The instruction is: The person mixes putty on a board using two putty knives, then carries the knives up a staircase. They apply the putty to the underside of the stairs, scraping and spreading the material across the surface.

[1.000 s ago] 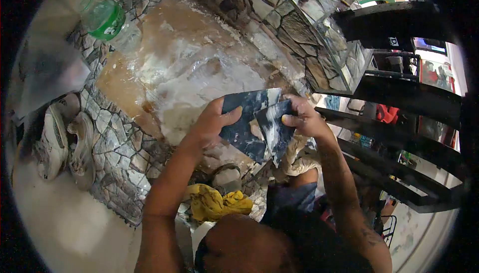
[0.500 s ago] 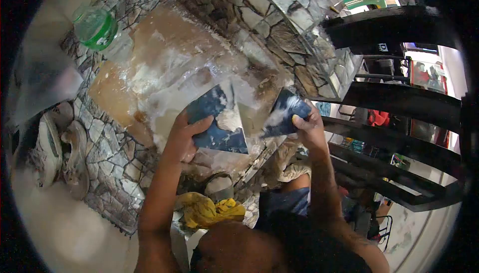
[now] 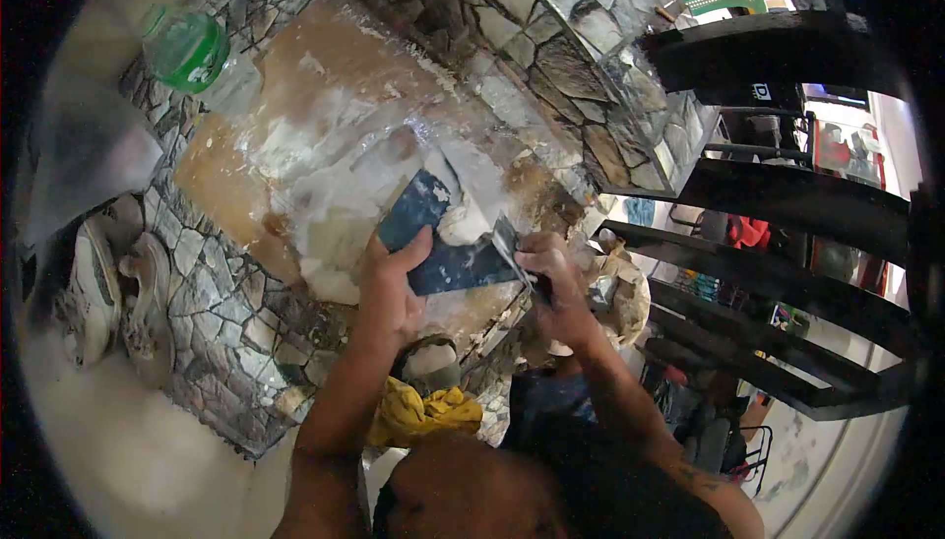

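My left hand [image 3: 389, 293] is clamped on the dark tile piece [image 3: 443, 239], pressed flat at center frame; my right hand [image 3: 551, 288] grips a scraper [image 3: 512, 249] at its 3 o'clock edge. Wet adhesive could let that tile slide. Green-capped bottle [image 3: 192, 52] at 10 o'clock, contents unclear.

**Bright middle, dark bent edges**

The picture is round and bent like a fishbowl, with black corners. Light shines bright on the wet white patch [image 3: 345, 160] in the middle. The left side is pale and blurry. The far right glows too bright.
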Demonstrator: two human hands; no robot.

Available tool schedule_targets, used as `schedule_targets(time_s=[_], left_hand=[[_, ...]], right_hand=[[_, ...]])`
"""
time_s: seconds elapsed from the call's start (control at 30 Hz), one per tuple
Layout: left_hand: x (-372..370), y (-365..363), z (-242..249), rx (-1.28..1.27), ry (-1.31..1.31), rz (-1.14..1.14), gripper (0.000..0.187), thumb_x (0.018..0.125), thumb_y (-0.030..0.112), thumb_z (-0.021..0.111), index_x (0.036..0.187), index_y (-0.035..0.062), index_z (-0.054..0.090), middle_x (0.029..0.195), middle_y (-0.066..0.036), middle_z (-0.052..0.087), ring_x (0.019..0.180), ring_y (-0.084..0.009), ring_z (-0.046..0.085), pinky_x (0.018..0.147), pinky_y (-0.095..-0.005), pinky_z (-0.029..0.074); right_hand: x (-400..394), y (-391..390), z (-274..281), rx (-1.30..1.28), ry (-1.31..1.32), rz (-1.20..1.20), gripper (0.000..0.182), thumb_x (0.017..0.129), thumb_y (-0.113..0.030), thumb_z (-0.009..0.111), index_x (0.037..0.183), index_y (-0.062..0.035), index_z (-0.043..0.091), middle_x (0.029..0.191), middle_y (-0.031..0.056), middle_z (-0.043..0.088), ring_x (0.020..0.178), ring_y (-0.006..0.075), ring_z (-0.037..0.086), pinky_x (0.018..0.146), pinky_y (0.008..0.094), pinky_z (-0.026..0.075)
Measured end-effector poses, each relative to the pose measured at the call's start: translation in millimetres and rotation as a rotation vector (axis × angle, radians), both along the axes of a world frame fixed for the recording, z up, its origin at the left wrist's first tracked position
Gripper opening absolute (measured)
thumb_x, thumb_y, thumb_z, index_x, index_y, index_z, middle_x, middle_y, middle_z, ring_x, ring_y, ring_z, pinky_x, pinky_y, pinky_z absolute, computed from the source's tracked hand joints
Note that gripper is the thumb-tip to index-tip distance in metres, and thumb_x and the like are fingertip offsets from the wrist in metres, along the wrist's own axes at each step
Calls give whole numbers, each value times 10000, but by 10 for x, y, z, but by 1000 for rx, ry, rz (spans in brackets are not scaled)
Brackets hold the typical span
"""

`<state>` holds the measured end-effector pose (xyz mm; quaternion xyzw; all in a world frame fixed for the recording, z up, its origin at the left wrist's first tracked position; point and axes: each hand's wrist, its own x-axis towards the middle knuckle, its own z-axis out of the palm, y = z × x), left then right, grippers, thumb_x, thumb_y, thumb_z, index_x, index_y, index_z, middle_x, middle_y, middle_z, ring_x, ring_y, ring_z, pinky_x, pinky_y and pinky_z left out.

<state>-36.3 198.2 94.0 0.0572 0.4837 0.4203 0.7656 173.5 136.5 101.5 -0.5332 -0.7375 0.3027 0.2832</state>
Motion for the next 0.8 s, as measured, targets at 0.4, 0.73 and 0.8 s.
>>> schedule_targets(time_s=[0.4, 0.73, 0.8], left_hand=[[-33, -112, -464, 217, 59, -11, 251, 801, 46, 594, 1046, 30, 544, 930, -28, 606, 790, -126, 584, 697, -263, 483], [-76, -40, -281, 132, -9, 131, 235, 771, 23, 611, 1004, 19, 574, 898, -46, 611, 779, -128, 584, 687, -263, 482], [-42, -46, -266, 124, -19, 142, 226, 770, 31, 617, 992, 11, 575, 898, -49, 610, 779, -130, 578, 703, -261, 473]], right_hand=[[-281, -14, 208, 121, 216, -129, 319, 670, -57, 590, 974, -45, 494, 908, 163, 470, 853, 310, 481, 740, 380, 389], [152, 25, -101, -262, 356, -582, 427, 616, -2, 588, 1020, -38, 456, 911, 81, 483, 872, 214, 482, 776, 320, 409], [68, 13, 187, -275, 222, -614, 513, 643, -44, 670, 1103, -26, 444, 939, 49, 502, 840, 183, 507, 734, 302, 447]])
